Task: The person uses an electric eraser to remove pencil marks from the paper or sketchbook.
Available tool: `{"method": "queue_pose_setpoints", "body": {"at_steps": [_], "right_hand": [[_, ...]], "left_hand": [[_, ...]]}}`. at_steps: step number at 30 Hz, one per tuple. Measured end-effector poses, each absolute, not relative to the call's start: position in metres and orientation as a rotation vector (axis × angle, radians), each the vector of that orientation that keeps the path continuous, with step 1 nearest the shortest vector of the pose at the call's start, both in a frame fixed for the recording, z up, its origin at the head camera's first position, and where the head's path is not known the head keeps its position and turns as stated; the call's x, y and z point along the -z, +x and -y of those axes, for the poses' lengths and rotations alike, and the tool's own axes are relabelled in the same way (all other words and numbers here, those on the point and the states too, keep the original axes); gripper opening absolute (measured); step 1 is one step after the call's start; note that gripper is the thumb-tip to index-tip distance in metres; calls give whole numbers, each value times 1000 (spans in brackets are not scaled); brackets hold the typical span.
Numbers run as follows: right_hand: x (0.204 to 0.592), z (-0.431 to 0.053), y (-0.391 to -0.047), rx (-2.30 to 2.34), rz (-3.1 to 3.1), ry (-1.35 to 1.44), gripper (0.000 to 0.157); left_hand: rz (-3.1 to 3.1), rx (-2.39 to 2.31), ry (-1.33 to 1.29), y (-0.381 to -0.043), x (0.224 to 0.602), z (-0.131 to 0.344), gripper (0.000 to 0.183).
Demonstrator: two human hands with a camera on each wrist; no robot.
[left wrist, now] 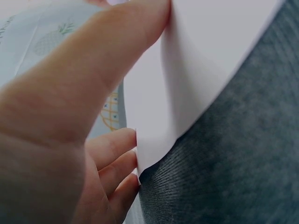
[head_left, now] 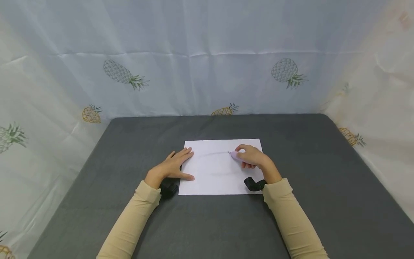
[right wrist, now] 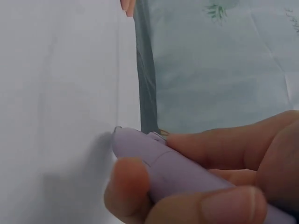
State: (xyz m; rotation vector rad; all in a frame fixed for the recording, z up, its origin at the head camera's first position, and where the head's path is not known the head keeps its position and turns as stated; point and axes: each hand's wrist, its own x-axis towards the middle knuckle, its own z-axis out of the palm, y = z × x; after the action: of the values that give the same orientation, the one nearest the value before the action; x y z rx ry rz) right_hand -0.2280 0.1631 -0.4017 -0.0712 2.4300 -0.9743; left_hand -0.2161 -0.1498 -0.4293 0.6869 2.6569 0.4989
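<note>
A white sheet of paper (head_left: 213, 183) lies on the dark grey table. My left hand (head_left: 176, 164) rests spread on its left edge, thumb and fingertips on the paper; in the left wrist view the sheet (left wrist: 154, 107) bends up a little near the thumb. My right hand (head_left: 252, 155) grips a lavender utility knife (right wrist: 135, 144) with a small slider (right wrist: 157, 136) on top. Its tip touches the paper in the upper right part. From that tip a faint straight line (right wrist: 117, 70) runs across the sheet toward the left hand.
Black wrist devices (head_left: 253, 184) sit under both wrists, the right one over the paper's lower right corner. The grey table (head_left: 207, 226) extends around the sheet. A pale curtain (head_left: 200, 82) printed with pineapples hangs behind the table and along both sides.
</note>
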Motion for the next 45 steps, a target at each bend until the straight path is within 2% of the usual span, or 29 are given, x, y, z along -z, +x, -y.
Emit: {"method": "queue_pose_setpoints", "body": {"at_steps": [15, 26, 45], "right_hand": [[395, -172, -227, 940, -2384, -82, 35], [400, -158, -230, 971, -2451, -41, 36], [403, -160, -226, 1008, -2436, -49, 37]], "left_hand": [[-2639, -518, 695, -218, 431, 149, 99], [-2652, -510, 685, -218, 431, 152, 99], [-2644, -524, 689, -216, 431, 151, 98]]}}
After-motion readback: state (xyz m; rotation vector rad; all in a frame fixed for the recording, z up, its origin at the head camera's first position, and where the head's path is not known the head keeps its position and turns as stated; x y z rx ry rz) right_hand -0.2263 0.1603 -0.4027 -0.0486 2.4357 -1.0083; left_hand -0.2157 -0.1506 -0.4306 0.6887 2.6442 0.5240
